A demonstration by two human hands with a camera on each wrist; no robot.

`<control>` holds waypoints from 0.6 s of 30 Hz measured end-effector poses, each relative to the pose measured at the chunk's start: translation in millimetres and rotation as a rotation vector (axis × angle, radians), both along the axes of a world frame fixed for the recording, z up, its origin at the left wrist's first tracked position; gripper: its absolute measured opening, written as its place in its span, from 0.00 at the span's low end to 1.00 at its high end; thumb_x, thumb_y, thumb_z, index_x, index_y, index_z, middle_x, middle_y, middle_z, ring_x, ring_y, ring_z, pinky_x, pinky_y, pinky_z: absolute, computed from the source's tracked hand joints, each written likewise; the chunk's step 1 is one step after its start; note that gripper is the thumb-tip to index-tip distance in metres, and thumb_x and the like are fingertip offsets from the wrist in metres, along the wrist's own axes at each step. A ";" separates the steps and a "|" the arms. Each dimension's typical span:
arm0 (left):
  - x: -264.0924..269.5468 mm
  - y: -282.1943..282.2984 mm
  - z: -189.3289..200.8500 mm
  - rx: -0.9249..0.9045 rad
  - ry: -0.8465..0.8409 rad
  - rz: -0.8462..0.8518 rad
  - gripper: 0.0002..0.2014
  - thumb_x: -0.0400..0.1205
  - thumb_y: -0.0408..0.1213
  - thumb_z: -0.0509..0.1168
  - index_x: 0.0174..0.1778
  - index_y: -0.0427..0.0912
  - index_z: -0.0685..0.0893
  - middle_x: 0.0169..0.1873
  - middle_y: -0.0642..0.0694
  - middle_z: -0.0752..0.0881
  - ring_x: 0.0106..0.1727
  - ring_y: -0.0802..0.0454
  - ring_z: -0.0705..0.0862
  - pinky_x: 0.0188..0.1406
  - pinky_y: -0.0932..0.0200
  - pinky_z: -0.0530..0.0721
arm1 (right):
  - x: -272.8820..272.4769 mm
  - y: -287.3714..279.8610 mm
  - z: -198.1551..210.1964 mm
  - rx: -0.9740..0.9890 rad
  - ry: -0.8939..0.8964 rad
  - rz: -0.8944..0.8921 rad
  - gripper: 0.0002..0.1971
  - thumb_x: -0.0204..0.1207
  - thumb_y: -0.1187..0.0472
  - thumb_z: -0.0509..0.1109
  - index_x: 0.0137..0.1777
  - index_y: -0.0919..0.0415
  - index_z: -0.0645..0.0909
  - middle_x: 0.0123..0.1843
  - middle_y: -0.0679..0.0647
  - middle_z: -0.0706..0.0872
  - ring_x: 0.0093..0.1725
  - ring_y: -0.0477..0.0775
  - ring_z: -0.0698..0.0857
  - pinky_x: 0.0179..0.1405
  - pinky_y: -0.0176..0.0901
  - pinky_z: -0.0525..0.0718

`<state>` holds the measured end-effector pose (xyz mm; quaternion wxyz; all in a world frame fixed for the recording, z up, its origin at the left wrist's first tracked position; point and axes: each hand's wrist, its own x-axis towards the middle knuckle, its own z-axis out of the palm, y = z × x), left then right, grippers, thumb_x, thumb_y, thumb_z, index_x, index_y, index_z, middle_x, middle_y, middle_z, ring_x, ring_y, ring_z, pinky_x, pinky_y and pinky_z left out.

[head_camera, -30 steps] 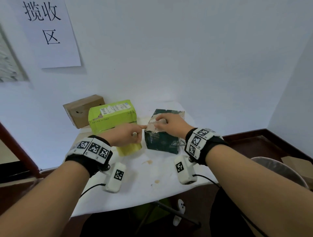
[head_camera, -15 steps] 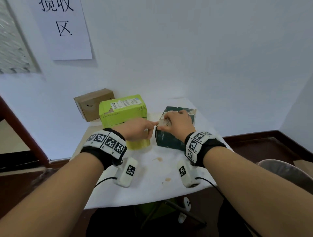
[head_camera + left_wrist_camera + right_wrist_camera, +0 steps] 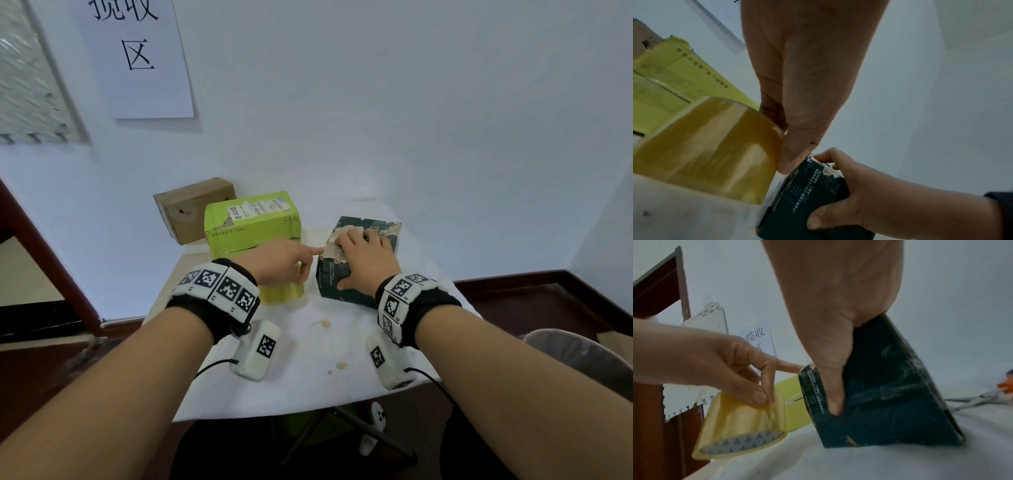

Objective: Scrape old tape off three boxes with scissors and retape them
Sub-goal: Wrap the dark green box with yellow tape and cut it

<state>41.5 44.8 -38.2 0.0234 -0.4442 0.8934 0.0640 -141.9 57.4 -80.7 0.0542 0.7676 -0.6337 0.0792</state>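
Now the left hand (image 3: 719, 360), pinching the yellowish translucent tape roll (image 3: 742, 425), has brought its forefinger to the dark green cardboard box (image 3: 346, 284); the right hand (image 3: 364, 253) lies flat on top with its thumb down the side, so retaping is beginning.

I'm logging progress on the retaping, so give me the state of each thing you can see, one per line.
dark green box: upright on table, top scuffed, right hand pressing it.
tape roll: held by left hand, forefinger touching box corner.
yellow-green box: closed, top torn.
brown box: closed, side holed.
scissors: lying unused.
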 end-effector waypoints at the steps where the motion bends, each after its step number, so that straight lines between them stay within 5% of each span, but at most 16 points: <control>1: -0.2 0.2 -0.1 0.001 0.003 -0.001 0.08 0.80 0.31 0.63 0.36 0.46 0.79 0.78 0.64 0.67 0.39 0.60 0.74 0.35 0.65 0.72 | -1.6 0.3 0.9 0.025 0.020 -0.003 0.43 0.65 0.46 0.79 0.76 0.51 0.61 0.77 0.49 0.65 0.78 0.66 0.58 0.76 0.60 0.59; 5: 0.7 1.0 1.0 0.003 0.029 0.006 0.07 0.79 0.32 0.64 0.36 0.45 0.80 0.77 0.65 0.68 0.36 0.66 0.73 0.34 0.66 0.71 | -14.3 -0.3 8.9 0.198 -0.061 -0.062 0.45 0.68 0.39 0.74 0.81 0.40 0.53 0.84 0.45 0.51 0.82 0.73 0.46 0.79 0.66 0.49; 8: 0.7 3.2 3.5 0.007 0.046 0.012 0.07 0.79 0.32 0.64 0.36 0.45 0.80 0.76 0.65 0.70 0.35 0.68 0.73 0.31 0.70 0.67 | -25.2 2.3 11.8 0.220 -0.261 -0.281 0.52 0.65 0.31 0.72 0.83 0.41 0.47 0.85 0.55 0.43 0.79 0.76 0.56 0.77 0.64 0.60; 12: -0.4 11.0 11.0 0.032 0.035 -0.010 0.05 0.79 0.32 0.64 0.39 0.42 0.83 0.75 0.61 0.73 0.40 0.66 0.77 0.32 0.74 0.66 | -38.0 1.8 9.1 0.236 -0.578 -0.123 0.50 0.67 0.49 0.79 0.83 0.52 0.53 0.77 0.61 0.67 0.73 0.61 0.72 0.70 0.48 0.72; 15: 1.7 14.8 17.9 0.095 0.070 -0.038 0.04 0.81 0.34 0.66 0.41 0.43 0.85 0.72 0.62 0.76 0.36 0.76 0.74 0.31 0.82 0.67 | -45.1 1.5 13.7 0.157 -0.667 -0.068 0.39 0.72 0.73 0.69 0.82 0.56 0.59 0.79 0.59 0.68 0.75 0.59 0.70 0.71 0.45 0.69; 18: 4.4 10.6 18.2 0.146 0.184 -0.046 0.06 0.81 0.35 0.69 0.38 0.46 0.83 0.73 0.61 0.76 0.38 0.77 0.78 0.34 0.81 0.68 | -43.5 -1.7 18.6 0.097 -0.729 -0.163 0.31 0.74 0.76 0.58 0.78 0.61 0.66 0.77 0.61 0.69 0.74 0.60 0.70 0.68 0.44 0.70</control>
